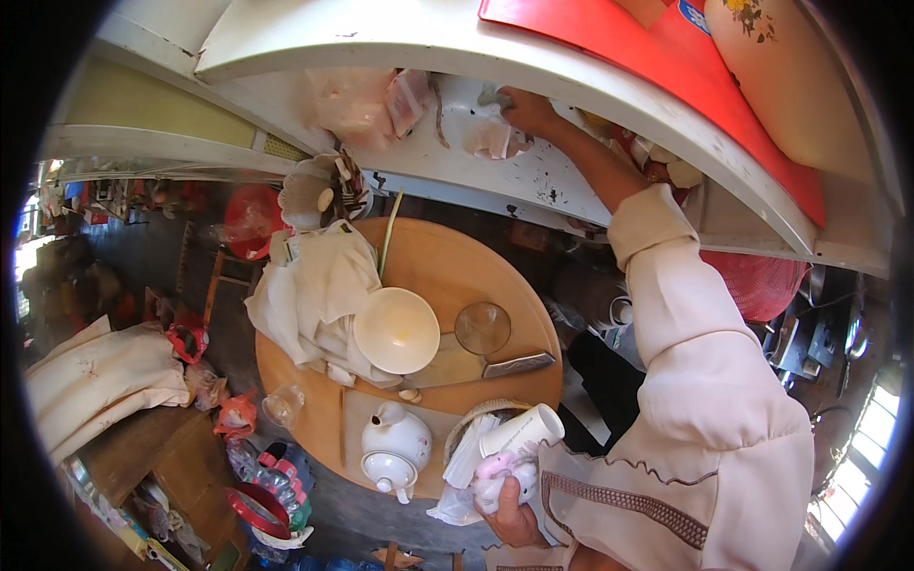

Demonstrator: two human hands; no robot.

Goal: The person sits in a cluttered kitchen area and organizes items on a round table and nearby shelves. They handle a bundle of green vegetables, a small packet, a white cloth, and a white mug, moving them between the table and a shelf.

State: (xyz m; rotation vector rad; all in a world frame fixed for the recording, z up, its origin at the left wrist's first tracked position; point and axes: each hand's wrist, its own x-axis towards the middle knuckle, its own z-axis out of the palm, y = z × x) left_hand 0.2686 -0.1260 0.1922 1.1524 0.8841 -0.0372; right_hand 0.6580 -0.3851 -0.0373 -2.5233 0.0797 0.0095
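My right hand (527, 112) reaches into a white shelf at the top, its fingers on a grey-green cloth-like item (493, 96). Below it lies a crumpled clear wrapper (498, 139). My left hand (513, 517), at the lower middle, holds a white and pink plush-like bundle (500, 477) beside a paper cup (525, 430) and white plastic bags (468, 457). A round wooden table (457, 246) bears a cream bowl (397, 330), a glass lid or dish (483, 328), a cleaver (518, 365), a white teapot (395, 442) and a beige cloth (314, 285).
Pink plastic bags (357, 107) and a dark stick (439, 114) lie on the shelf, under its thick curved white edge (457, 61). A scalloped container (314, 193) with sticks stands left of the table. A clear plastic cup (284, 405) is at the table's left rim. A red basket (757, 282) is at the right.
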